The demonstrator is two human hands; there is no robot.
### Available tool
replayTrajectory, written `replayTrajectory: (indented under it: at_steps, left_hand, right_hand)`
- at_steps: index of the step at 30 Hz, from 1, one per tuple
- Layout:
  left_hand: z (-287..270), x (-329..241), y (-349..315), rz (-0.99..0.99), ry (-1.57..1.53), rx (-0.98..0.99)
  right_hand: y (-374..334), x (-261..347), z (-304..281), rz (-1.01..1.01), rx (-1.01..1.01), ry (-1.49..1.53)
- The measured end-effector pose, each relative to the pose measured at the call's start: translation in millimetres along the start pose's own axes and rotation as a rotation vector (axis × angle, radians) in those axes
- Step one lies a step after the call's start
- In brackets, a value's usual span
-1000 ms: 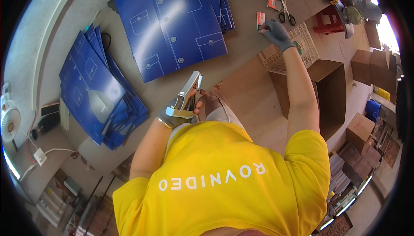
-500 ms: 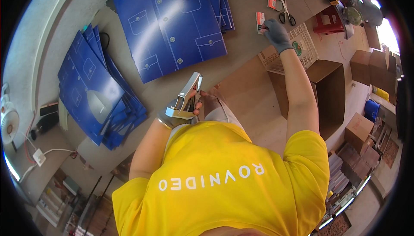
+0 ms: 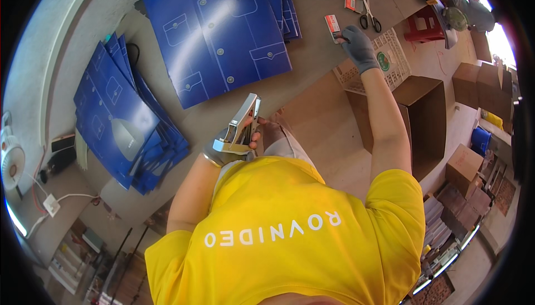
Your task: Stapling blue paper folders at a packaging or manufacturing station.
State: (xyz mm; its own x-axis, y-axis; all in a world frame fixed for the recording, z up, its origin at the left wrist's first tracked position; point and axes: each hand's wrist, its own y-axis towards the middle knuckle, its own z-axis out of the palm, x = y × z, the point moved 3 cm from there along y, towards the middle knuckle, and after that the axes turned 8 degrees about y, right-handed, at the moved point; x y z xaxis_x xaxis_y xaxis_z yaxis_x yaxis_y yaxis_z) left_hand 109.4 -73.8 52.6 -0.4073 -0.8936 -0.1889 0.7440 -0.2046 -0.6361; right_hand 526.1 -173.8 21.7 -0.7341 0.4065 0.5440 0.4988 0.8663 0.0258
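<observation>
Grey-gloved left hand (image 3: 216, 153): fingers clamped around silver metal stapler (image 3: 243, 116)
Grey-gloved right hand (image 3: 359, 48): fingers touch small red-and-white rectangular box (image 3: 331, 24), far right; cannot tell whether clamped

Red-and-white box (image 3: 331, 24), silver stapler (image 3: 241, 117)

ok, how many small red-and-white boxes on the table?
2. The near box is at the fingertips of the right hand; the far box lies beside the scissors. Others could be hidden from this view.
</observation>
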Motion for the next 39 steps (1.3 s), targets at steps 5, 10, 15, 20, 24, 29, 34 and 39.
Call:
replayTrajectory:
  at_steps: [5,10,15,20,24,29,34,39]
  left_hand:
    - [-1,0,3,-0.015,-0.021,0.044]
    - [0,1,2,-0.011,-0.006,0.037]
    - [4,0,2,-0.016,-0.026,0.017]
    - [5,1,1,-0.033,-0.056,0.038]
    - [-2,5,2,-0.019,-0.054,0.026]
    - [-2,6,2,-0.025,-0.06,0.016]
    - [-1,4,0,-0.026,-0.061,0.025]
    - [-4,5,0,-0.007,-0.07,0.034]
  right_hand:
    - [-6,-5,9,0.049,-0.081,0.01]
    - [2,4,4,0.19,-0.005,0.029]
    - [10,-4,8,0.089,-0.059,0.043]
    - [6,-2,11,0.113,-0.115,-0.041]
    - [1,-7,15,0.066,-0.148,-0.041]
    - [-1,-2,15,0.046,-0.184,-0.029]
    - [9,-3,19,0.09,-0.036,-0.048]
    - [18,-12,12,0.133,0.184,0.015]
